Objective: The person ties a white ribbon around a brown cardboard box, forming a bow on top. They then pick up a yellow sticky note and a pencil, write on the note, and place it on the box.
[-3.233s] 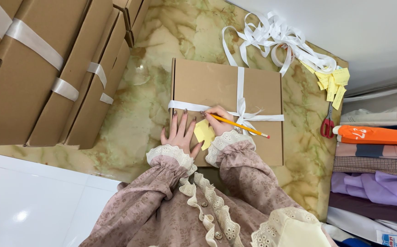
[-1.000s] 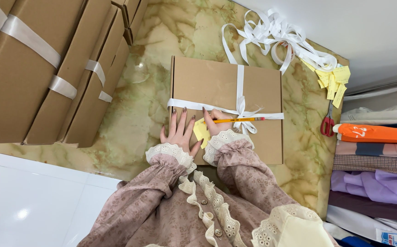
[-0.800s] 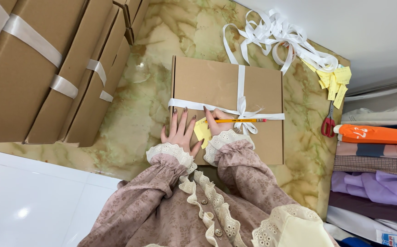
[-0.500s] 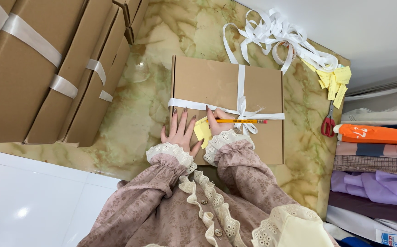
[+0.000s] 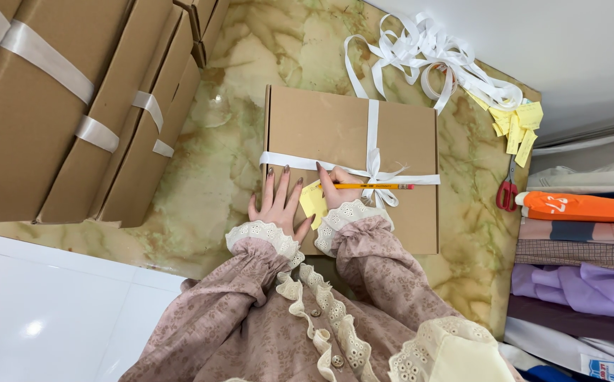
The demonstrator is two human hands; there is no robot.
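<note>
— Pencil [image 5: 372, 187] pinched in the right hand [image 5: 336, 192], lying nearly flat along the white ribbon [image 5: 372, 134], tip out toward the bow. Why so low?

— Probably to write on the yellow note [image 5: 313, 200] tucked under the fingers, close to the ribbon's cross-band. Hard to confirm; tip well off the paper just now.

— And the left hand [image 5: 276, 204]?

— Spread flat, fingers wide, holding nothing; pressed on the lid of the cardboard box [image 5: 321, 124] beside the note, likely to steady both.

— Box itself?

— Flat on the marbled tabletop [image 5: 222, 163], tied crosswise, bow right of centre. Similar banded boxes [image 5: 73, 106] stacked at left.

— Beyond it?

— Loose ribbon pile [image 5: 430, 56], more yellow slips [image 5: 515, 124], red-handled scissors [image 5: 508, 192] near folded fabrics [image 5: 579, 240] at right, all within reach but well apart from both hands.
</note>
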